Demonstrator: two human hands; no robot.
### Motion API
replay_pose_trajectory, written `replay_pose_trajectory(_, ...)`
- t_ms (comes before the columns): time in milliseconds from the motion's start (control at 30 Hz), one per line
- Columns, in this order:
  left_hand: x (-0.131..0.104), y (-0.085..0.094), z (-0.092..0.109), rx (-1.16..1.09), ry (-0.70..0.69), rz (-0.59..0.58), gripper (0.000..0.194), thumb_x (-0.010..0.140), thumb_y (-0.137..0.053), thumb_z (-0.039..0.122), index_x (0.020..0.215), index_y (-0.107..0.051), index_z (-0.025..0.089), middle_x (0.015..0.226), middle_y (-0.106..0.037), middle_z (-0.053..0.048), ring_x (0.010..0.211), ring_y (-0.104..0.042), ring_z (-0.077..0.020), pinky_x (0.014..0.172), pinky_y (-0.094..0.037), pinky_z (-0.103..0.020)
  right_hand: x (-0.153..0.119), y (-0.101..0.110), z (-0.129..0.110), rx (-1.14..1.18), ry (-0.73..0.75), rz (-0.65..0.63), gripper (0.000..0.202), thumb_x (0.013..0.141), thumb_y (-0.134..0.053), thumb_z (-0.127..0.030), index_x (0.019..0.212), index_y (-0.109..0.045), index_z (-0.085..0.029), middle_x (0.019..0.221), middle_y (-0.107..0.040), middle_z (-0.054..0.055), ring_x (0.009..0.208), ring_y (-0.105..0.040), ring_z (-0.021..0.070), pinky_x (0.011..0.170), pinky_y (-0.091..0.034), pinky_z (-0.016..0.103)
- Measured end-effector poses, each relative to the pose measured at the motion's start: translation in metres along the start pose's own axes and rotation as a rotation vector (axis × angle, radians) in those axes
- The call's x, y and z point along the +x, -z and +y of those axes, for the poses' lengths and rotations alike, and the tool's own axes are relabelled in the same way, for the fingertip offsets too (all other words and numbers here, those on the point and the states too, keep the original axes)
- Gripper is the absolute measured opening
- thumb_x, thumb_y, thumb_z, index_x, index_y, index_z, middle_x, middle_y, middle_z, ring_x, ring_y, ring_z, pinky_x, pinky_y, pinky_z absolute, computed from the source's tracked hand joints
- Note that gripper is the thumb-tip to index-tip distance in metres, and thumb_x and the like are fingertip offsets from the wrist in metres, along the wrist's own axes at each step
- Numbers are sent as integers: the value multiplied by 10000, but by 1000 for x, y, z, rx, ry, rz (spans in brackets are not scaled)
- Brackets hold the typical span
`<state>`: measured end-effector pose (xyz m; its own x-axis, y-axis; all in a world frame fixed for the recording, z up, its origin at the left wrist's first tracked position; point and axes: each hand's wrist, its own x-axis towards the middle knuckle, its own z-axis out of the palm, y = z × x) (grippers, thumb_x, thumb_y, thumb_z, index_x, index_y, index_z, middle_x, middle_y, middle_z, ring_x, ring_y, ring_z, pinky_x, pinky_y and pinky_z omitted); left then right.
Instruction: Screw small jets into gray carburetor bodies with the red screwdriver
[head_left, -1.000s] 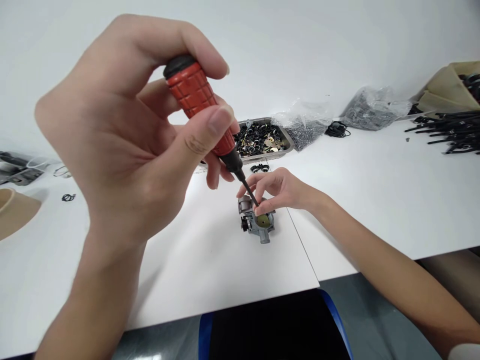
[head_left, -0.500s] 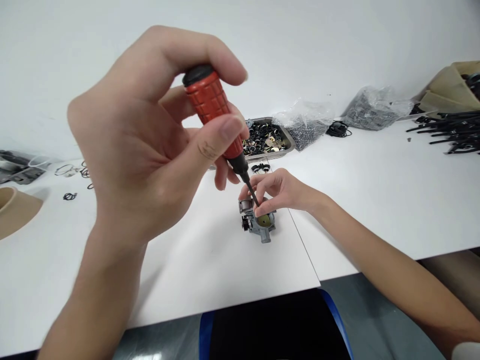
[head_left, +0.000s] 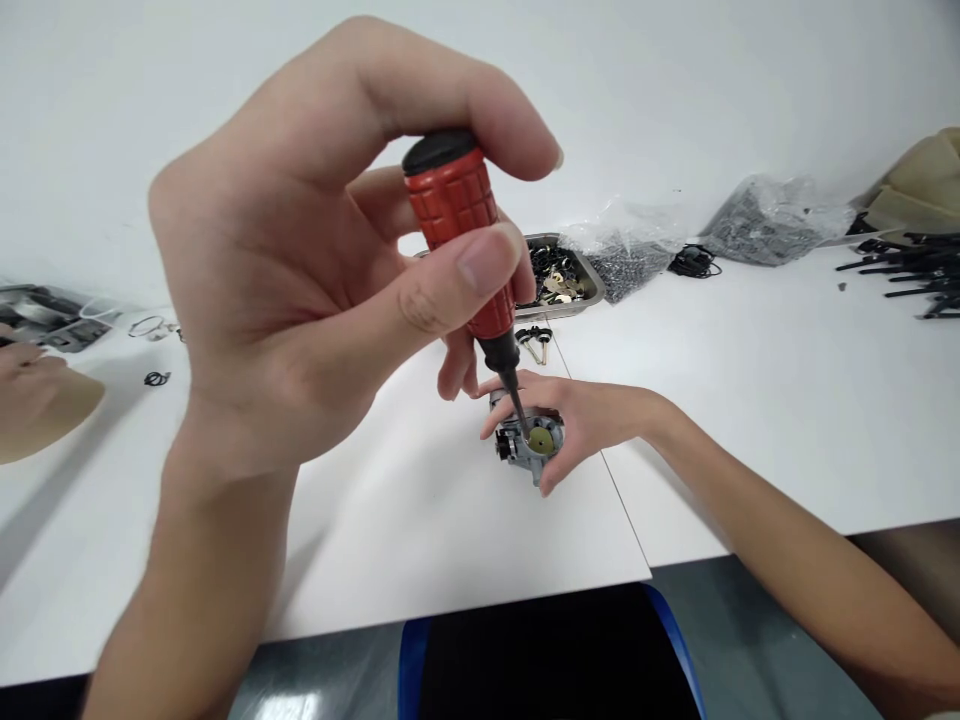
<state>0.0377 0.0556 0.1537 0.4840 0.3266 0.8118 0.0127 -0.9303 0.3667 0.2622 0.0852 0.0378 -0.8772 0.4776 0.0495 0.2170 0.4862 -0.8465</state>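
Note:
My left hand (head_left: pixel 300 270) fills the near left of the view and grips a red-handled screwdriver (head_left: pixel 465 240) with a black cap. Its thin black shaft points down onto a small grey metal part (head_left: pixel 525 445) with a round brass disc on top. My right hand (head_left: pixel 585 420) reaches in from the lower right and wraps around that part, holding it on the white table (head_left: pixel 420 520). Fingers cover the part's far side.
A metal tray (head_left: pixel 581 285) of small black and brass pieces sits behind the hands, with two plastic bags (head_left: pixel 757 225) of dark parts to its right. Black rods (head_left: pixel 907 275) lie far right. Loose rings (head_left: pixel 154 378) and another person's hand (head_left: pixel 30 395) are at the left edge.
My left hand and the screwdriver came closer and shifted right, the handle now more upright. My right hand closed further around the grey part. Another person's hand appeared at the left edge.

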Motion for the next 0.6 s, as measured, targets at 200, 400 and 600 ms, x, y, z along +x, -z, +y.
replay_pose_trajectory(200,-5,-1,5,-101,243,-85,644,677,-635,756,1134,-592,305,1013,-601,-63,862,-655,-272,531,-579,-420,1,-1,2,-18,-15,-18,511,686,-840,-305,1171,-684,-264,1495,-369,62,1297,-476,251,1038,-440,312)
replay_pose_trajectory(400,7,-14,6,-72,215,-32,480,786,-675,553,1178,-588,290,924,-624,-59,754,-651,-213,481,-548,-339,1,-1,1,-48,-12,-6,469,696,-834,-321,1142,-696,-272,1434,-422,46,1260,-495,237,1032,-429,294)
replay_pose_trajectory(600,4,-27,-2,-156,276,-9,320,830,-717,308,1117,-652,184,911,-602,-76,669,-628,-157,467,-539,-272,2,-1,-1,-61,-17,-9,455,706,-827,-322,1137,-695,-256,1320,-486,54,1150,-543,206,988,-454,294)
